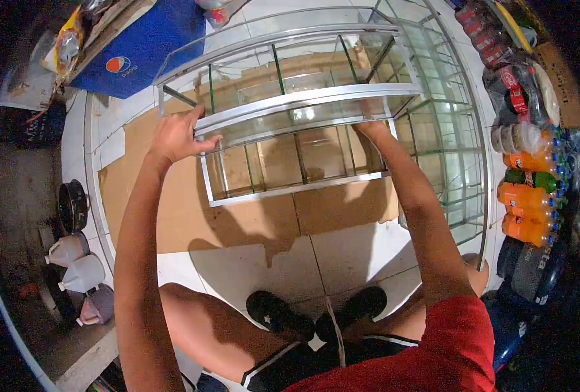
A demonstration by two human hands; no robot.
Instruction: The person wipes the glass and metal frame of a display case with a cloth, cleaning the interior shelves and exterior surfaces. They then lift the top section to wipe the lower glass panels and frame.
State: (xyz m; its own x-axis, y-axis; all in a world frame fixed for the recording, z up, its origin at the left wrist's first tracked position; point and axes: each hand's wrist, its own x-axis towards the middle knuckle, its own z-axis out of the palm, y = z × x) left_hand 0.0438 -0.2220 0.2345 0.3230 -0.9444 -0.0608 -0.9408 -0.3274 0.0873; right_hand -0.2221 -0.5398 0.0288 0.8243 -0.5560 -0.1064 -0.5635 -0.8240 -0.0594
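Seemingly well along, the aluminium-framed glass display case (303,98) has rails, panes and dividers fitted, and hangs tilted between both hands over a flat brown cardboard sheet (192,222). The left hand (179,134) clamps its left rail, fingers curled over; the right hand (371,127) meets the right corner, its closure unreadable. A second tall glass cabinet (447,150) crowds just right of that grip; below both grips there is room.

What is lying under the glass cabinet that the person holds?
Through the panes of the glass cabinet, brown cardboard shows, spread on the white tiled floor. The metal rails cover strips of it, and one rail hides the fingers of the right hand.
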